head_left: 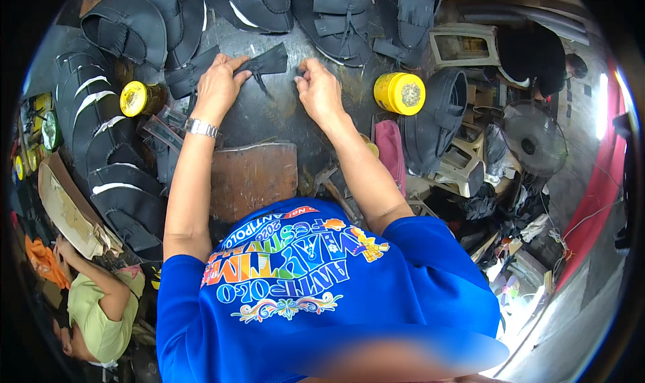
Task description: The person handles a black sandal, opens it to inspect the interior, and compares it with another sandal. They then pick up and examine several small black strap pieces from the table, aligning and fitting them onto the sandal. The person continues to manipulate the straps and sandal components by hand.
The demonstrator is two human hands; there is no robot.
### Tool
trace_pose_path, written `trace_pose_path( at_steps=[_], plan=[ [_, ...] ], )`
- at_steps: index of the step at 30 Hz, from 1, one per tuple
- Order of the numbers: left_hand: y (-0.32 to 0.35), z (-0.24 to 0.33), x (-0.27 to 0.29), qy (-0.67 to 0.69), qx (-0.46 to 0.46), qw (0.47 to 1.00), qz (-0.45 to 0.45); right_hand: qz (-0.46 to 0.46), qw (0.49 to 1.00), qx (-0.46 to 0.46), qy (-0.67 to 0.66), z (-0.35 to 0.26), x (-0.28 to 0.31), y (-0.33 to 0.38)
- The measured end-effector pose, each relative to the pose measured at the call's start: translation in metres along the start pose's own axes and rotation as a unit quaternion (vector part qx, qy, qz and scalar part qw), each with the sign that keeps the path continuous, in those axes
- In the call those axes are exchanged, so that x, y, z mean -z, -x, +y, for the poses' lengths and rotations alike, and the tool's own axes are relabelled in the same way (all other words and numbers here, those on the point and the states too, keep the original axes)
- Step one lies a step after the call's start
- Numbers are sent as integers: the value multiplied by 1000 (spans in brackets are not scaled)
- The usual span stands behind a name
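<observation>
The right hand (318, 91) is curling its fingertips under, so whatever it is pinching is not showing. The left hand (218, 87) is covering one end of the black strap (269, 62). The sandals (329, 10) are running off the top edge. A blurred band is masking the blue shirt (322, 295) along its lower part. The second person (101, 309) is sitting partly cut off at the lower left rim.

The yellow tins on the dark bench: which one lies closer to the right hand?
The yellow tin to the right of the right hand, beside a stack of black sandals. The other tin sits left of the left hand.
</observation>
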State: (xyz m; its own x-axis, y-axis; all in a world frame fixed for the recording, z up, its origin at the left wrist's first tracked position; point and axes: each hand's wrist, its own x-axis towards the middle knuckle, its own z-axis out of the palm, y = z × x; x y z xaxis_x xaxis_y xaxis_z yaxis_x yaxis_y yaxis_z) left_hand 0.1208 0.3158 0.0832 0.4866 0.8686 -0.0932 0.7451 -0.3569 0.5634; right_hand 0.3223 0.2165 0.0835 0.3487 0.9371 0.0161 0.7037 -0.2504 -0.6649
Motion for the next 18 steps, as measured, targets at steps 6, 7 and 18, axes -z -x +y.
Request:
trace_pose_path(
  at_steps=[6, 7, 18],
  plan=[
    [4, 14, -3, -99, -26, 994, -40, 33, 997, 24, -59, -1, 64, -16],
    [5, 18, -3, -116, -27, 992, -50, 48, 998, 7, -36, 5, 78, -24],
    [24, 47, 25, -122, 30, 991, -41, -63, 953, -12, 296, 72, 150, -87]
  ],
)
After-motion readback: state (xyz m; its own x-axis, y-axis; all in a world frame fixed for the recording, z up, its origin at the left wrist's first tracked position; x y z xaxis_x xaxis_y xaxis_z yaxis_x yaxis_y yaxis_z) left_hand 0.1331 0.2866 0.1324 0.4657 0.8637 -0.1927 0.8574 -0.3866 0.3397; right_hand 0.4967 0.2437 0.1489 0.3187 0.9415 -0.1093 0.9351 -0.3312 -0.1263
